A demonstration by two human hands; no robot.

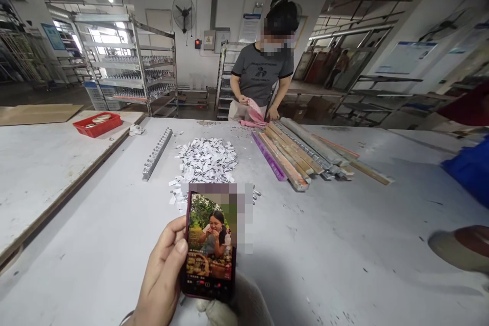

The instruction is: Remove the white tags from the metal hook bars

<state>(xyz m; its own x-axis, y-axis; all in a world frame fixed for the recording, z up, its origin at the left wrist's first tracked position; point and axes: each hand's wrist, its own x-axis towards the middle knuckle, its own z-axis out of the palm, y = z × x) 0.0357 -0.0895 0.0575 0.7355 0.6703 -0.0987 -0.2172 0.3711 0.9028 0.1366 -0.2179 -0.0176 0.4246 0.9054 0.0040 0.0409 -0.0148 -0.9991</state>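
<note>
My left hand (164, 265) is closed around a smartphone (209, 260) in a dark red case, held upright over the table. On its lit screen a person sits outdoors among greenery. Below and behind the phone's lower edge is my right hand (219, 311), in a pale glove; its fingers are mostly hidden, and whether it grips the phone cannot be made out. Just beyond the phone lies a heap of small white tag-like pieces (208, 158), with a few small metal pieces at its right edge.
A metal bar with a row of clips (157, 155) lies left of the heap. Wooden and metal strips (294, 153) are stacked at right, beside a purple strip (269, 157). Across the table (344, 234), a person (263, 71) holds pink cloth. A red tray (97, 125) sits on the left table.
</note>
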